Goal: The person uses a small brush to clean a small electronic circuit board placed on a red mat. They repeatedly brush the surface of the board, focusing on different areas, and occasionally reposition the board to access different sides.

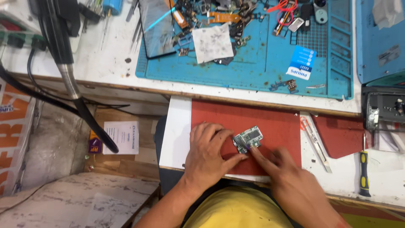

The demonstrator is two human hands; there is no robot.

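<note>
A small green circuit board (249,137) lies on a red mat (270,120) on a pull-out shelf close to me. My left hand (207,153) rests flat on the mat with its fingers touching the board's left edge. My right hand (282,174) is beside it, with its index fingertip pressed on the board's lower right edge. Neither hand holds a tool.
Tweezers (317,141) and a yellow-handled screwdriver (365,171) lie right of the red mat. On the bench behind, a blue work mat (270,67) carries a dark phone screen (157,27), a dirty white cloth (213,42), several small parts and a small blue packet (302,62). A flexible black hose (74,88) hangs left.
</note>
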